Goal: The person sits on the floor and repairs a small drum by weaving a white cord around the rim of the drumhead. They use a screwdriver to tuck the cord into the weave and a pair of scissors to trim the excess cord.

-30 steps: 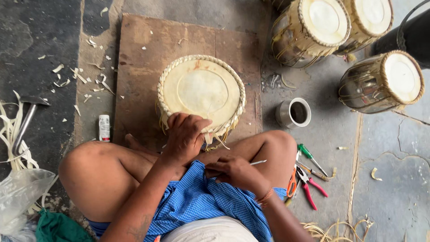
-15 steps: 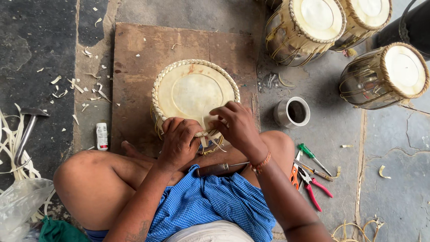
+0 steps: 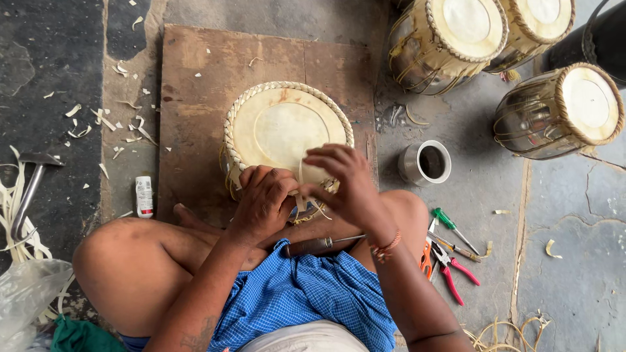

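**Hands lacing the drum rim**

Left hand (image 3: pixel 264 195) grips the near rim of the hand drum (image 3: pixel 287 130) at frame centre; right hand (image 3: pixel 342 182) pinches a pale lacing strip (image 3: pixel 302 177). Judged mid-lacing, needing a steady pull next.

Grey stone floor (image 3: pixel 574 261) with cracked slabs, darker patch at left, worn brown wooden board (image 3: pixel 195 98) laid flat, pale shavings scattered, soft even daylight

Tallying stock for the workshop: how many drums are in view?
4: one drum on the wooden board under both hands, two at the top right, one at the right edge. More may lie out of frame.
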